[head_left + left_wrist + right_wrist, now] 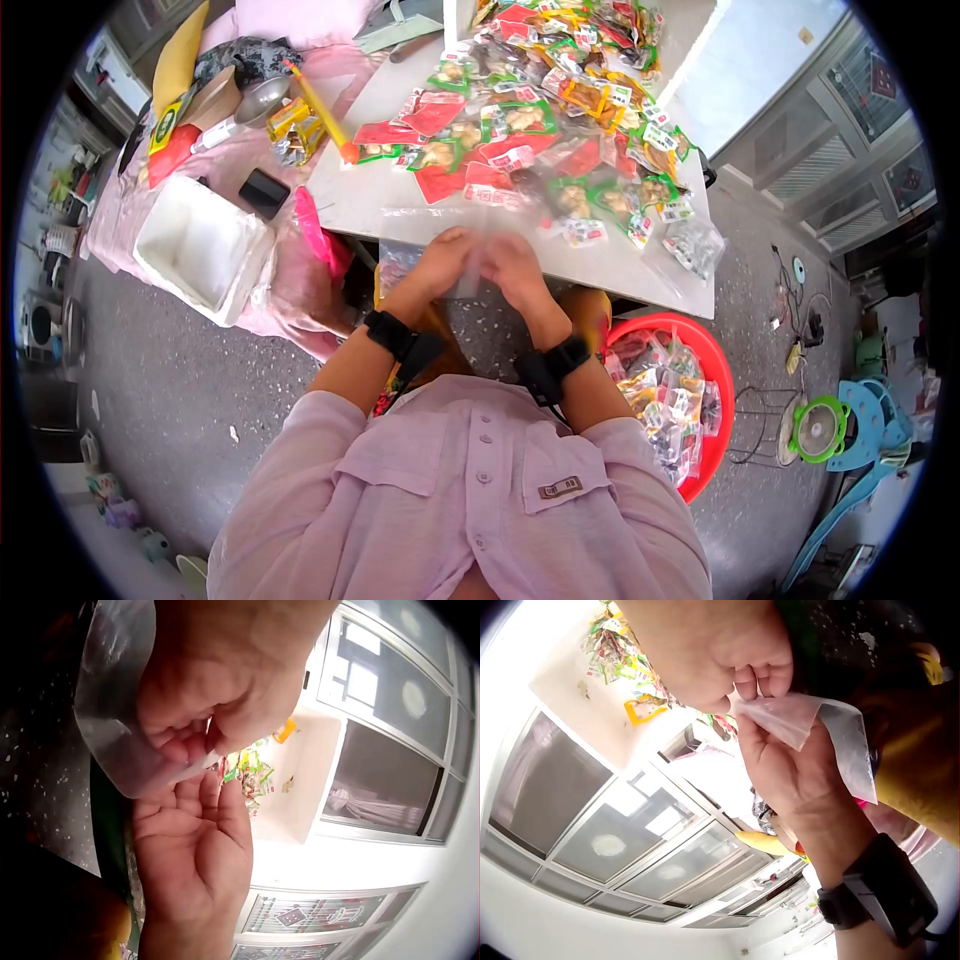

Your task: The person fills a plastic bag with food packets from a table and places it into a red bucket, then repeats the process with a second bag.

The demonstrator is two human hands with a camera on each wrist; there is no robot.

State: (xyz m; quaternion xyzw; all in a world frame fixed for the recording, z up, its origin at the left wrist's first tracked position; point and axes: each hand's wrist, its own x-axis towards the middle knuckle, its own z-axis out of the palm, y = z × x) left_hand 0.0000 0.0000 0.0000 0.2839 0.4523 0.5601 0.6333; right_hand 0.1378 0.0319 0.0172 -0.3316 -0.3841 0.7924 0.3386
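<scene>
Both hands meet at the table's near edge over a clear plastic bag [412, 224], which looks flat and thin. My left hand [445, 262] pinches the bag's edge with curled fingers and thumb, as the left wrist view shows. The fingertips of my right hand [515, 268], blurred in the head view, grip the same edge close beside it. In the right wrist view the bag [851, 742] hangs past the left palm, its upper edge folded between the hands. Just beyond the hands lie many sealed food packets [525, 118] with red, green and yellow print.
Packets are heaped across the white table [350, 195]. At the right, below the table, a red basin [722, 400] holds more packets. A white foam box [150, 245], a black phone [264, 193] and a metal bowl [262, 102] sit on pink cloth at the left.
</scene>
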